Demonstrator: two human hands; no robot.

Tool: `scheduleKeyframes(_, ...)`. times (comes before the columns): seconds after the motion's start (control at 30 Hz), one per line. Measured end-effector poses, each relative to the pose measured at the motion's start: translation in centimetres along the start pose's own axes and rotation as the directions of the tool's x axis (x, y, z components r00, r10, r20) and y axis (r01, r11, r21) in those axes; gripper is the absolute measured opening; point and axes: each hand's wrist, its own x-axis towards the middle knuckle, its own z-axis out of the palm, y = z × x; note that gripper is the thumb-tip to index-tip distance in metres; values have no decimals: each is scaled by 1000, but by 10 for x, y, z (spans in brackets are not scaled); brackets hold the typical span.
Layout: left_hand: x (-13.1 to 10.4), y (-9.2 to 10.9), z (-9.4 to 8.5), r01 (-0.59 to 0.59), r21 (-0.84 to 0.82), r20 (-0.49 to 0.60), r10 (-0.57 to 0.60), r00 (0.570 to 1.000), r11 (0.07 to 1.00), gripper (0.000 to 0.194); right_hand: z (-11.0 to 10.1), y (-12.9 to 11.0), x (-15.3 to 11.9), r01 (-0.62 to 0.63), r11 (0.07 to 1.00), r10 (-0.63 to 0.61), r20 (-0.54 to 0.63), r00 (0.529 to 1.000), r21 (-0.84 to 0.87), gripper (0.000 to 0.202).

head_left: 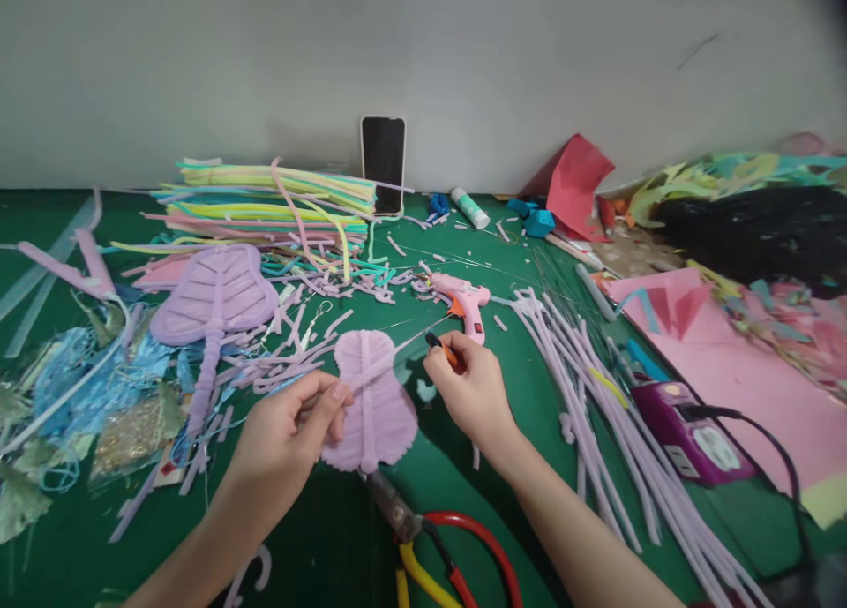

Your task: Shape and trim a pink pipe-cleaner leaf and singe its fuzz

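My left hand [311, 418] pinches a lilac pipe cleaner [420, 333] between thumb and fingertips. The strand slants up to the right, towards my right hand [473, 392]. That hand is closed around a small orange-and-black tool [451, 354], mostly hidden by the fingers, so its kind is unclear. Under the strand lies a lilac, wavy-edged fan-shaped piece [387, 418] with a central rib, on the green table. Its lower end touches or nearly touches the jaws of pliers-like cutters [401, 515] with red and yellow handles. A pink glue gun [468, 301] lies just beyond my right hand.
A finished-looking lilac fan [218, 295] lies left, near blue tassels [99, 374]. Coloured pipe cleaners [271, 202] are stacked behind, beside a phone [384, 162] against the wall. Right are lilac pipe cleaners [622, 423], a purple power box [692, 436] with a black cable, and pink paper [747, 370].
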Motion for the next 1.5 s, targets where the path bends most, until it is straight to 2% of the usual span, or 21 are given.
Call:
scheduleKeyframes(0.47,1,2,0,-15,20,-18,15,1000,1000,33,0,-1,1,1,1000,-1,-8,1000,12,19)
scheduleKeyframes(1.5,0,0,2,-35,8,-36,36,999,999,34,15,-6,-14,67,998,-64,129,989,-18,19)
